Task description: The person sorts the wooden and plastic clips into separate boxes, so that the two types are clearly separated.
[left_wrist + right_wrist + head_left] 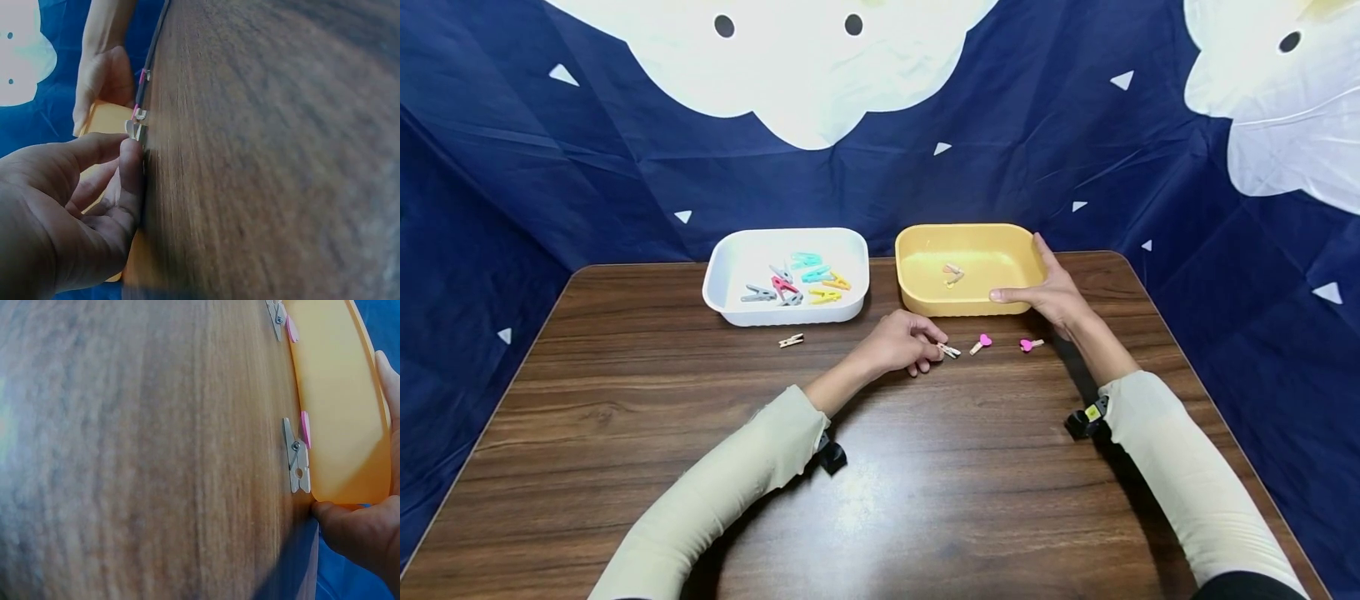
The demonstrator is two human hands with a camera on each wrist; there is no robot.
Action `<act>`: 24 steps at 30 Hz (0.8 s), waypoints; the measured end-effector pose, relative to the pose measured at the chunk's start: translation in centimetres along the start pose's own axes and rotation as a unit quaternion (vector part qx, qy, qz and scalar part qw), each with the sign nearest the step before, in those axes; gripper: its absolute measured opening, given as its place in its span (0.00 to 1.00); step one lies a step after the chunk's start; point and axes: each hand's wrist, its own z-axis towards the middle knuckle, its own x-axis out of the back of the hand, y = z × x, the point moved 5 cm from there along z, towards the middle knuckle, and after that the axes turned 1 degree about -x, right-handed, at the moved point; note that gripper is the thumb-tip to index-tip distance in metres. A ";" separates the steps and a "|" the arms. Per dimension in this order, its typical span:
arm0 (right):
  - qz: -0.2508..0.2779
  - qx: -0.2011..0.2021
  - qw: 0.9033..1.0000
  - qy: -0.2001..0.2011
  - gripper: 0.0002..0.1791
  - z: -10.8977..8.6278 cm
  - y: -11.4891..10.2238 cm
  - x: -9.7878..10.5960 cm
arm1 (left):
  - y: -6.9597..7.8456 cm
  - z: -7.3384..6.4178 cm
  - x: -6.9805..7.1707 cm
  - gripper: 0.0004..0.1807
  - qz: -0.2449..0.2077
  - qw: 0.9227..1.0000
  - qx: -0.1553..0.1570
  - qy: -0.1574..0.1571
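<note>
Between thumb and fingertips, my left hand (901, 343) pinches a small wooden clothespin (951, 352) just above or on the table; the left wrist view shows its end (132, 129) at the fingertips. My right hand (1062, 298) grips the right end of a yellow plastic basin (955, 307), thumb at the front and fingers along the side. Inside that basin lie a few light wooden clothespins (955, 275). To the right of the pinched one lie two wooden clothespins with pink hearts, a nearer one (981, 343) and a farther one (1031, 344).
A white basin (790, 317) at the back left holds several coloured plastic clothespins (784, 286). Another wooden clothespin (792, 341) lies on the wooden table (880, 500) before it. A dark blue curtain (820, 192) hangs behind the table.
</note>
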 end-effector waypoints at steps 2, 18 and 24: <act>0.002 0.000 1.000 0.000 0.82 0.0 -0.1 0.0 | 0.0 0.0 0.0 0.10 0.002 1.000 0.000 0.004; -0.008 -0.005 1.000 0.000 0.82 0.1 0.1 0.1 | 0.5 0.0 0.0 0.02 0.062 0.997 0.019 0.030; -0.010 -0.004 1.000 0.001 0.82 -0.1 0.0 0.1 | 0.4 0.0 -0.1 0.02 0.070 0.997 0.010 0.028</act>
